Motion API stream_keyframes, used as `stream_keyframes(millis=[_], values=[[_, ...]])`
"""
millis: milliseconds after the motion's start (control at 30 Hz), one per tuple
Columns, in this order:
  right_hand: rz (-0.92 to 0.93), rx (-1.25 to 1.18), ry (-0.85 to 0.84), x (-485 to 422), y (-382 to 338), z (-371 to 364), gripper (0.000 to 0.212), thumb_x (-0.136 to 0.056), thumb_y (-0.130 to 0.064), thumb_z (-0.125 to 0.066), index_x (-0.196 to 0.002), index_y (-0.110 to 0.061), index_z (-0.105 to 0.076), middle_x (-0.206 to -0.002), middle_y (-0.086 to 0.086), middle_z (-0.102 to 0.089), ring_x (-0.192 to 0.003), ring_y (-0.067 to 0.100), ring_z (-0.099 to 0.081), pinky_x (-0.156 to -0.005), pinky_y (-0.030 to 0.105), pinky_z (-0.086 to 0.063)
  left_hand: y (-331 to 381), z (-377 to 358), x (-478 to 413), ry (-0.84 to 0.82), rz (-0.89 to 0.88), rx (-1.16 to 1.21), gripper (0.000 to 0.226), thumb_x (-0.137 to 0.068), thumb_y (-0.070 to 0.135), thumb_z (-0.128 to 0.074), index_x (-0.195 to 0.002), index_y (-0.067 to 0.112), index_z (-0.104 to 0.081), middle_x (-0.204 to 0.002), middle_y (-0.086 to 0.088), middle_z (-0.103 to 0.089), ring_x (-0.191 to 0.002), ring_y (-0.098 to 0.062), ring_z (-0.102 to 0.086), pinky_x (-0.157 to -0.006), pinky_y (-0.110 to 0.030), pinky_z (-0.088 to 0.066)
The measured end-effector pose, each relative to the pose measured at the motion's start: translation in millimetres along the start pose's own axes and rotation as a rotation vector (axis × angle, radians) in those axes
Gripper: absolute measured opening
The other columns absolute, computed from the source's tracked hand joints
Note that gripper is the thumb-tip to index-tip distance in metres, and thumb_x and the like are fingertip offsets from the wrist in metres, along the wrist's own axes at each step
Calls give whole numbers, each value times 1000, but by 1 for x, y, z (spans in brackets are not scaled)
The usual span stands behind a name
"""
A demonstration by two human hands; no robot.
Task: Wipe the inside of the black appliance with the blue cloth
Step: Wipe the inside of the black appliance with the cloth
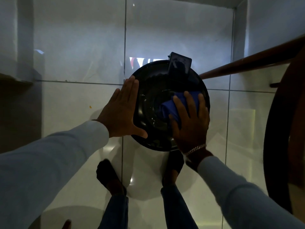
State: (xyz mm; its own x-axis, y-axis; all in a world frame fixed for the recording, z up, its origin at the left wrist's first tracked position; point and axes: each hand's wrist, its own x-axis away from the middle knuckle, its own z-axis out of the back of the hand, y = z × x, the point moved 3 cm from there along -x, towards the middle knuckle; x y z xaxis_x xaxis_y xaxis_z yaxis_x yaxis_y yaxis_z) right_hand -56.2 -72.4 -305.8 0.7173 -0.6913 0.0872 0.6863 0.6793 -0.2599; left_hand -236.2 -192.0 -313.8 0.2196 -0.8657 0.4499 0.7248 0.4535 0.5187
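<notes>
On tiled floor: black appliance (151,103), round, seen from above.
Right hand (191,123) presses blue cloth (171,106) inside it; left hand (122,111) flat, fingers spread, against rim.

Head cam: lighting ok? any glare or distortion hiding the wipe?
Head view: dim and hazy; glare spots on the floor tiles; wide-angle bends the edges; black appliance interior reads nearly featureless; blue cloth under the right hand stays distinguishable.
</notes>
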Motion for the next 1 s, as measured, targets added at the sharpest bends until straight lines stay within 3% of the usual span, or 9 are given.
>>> stream_keyframes(millis=[133, 200, 300, 433, 500, 667, 767, 867, 1000], values=[[-364, -70, 88, 16, -19, -8, 58, -90, -47, -44, -142, -25, -35, -155, 10, -30, -144, 40, -16, -113, 57, -22, -1, -2, 1, 13, -10, 9, 148, -43, 83, -61, -143, 19, 28, -159, -5, 23, -146, -23, 20, -120, -44, -2], [-430, -66, 110, 21, -31, -14, 58, -90, -49, -41, -143, -27, -32, -155, 10, -28, -144, 40, -14, -114, 55, -17, -3, -4, 0, 19, -16, 7, 148, -41, 84, -58, -144, 19, 26, -159, -5, 23, -146, -23, 20, -119, -42, 0], [-279, -15, 33, 43, -30, -20, 56, -92, -48, -40, -144, -31, -27, -157, 8, -25, -146, 37, -8, -115, 57, -17, -4, -6, -2, 22, -22, 26, 148, -41, 84, -60, -144, 19, 25, -159, -4, 23, -145, -20, 21, -117, -39, 2], [71, 40, -47, 59, 3, -11, 62, -82, -25, -64, -138, -25, -37, -150, 13, -37, -142, 39, -13, -109, 60, -32, -5, -4, 0, 50, -45, 27, 147, -43, 83, -62, -145, 19, 23, -160, -6, 21, -142, -16, 22, -118, -39, -1], [52, -5, -67, 57, 12, -3, 58, -81, -22, -60, -135, -24, -39, -149, 14, -39, -141, 41, -16, -106, 60, -36, -4, -4, 1, 50, -50, 16, 148, -44, 82, -63, -145, 18, 23, -160, -6, 20, -142, -16, 22, -118, -40, -2], [-218, -189, 31, 17, -8, 14, 52, -86, -30, -42, -136, -17, -44, -146, 13, -43, -139, 43, -25, -111, 60, -31, -2, -1, 1, 49, -51, -58, 147, -45, 86, -58, -145, 15, 22, -160, -9, 19, -146, -24, 18, -120, -43, 0], [-90, -269, 22, -16, -33, 20, 47, -89, -23, -42, -135, -12, -46, -141, 13, -48, -137, 39, -32, -112, 57, -29, -2, 0, 2, 65, -60, -124, 148, -46, 86, -58, -146, 10, 20, -160, -13, 18, -147, -28, 15, -121, -46, -1], [107, -368, -62, -43, -65, 17, 41, -88, -17, -47, -128, -9, -51, -135, 14, -54, -133, 36, -37, -113, 55, -29, -4, 0, 1, 66, -64, -7, 147, -43, 83, -63, -147, 15, 18, -160, -9, 16, -147, -24, 13, -121, -46, -2], [145, -199, -128, -47, -82, 2, 52, -92, -48, -35, -137, -23, -43, -151, 8, -37, -144, 36, -17, -118, 52, -17, -6, -3, 1, 119, -99, 127, 139, -41, 79, -69, -147, 33, 10, -161, -4, 8, -147, -21, 8, -121, -40, -4]])
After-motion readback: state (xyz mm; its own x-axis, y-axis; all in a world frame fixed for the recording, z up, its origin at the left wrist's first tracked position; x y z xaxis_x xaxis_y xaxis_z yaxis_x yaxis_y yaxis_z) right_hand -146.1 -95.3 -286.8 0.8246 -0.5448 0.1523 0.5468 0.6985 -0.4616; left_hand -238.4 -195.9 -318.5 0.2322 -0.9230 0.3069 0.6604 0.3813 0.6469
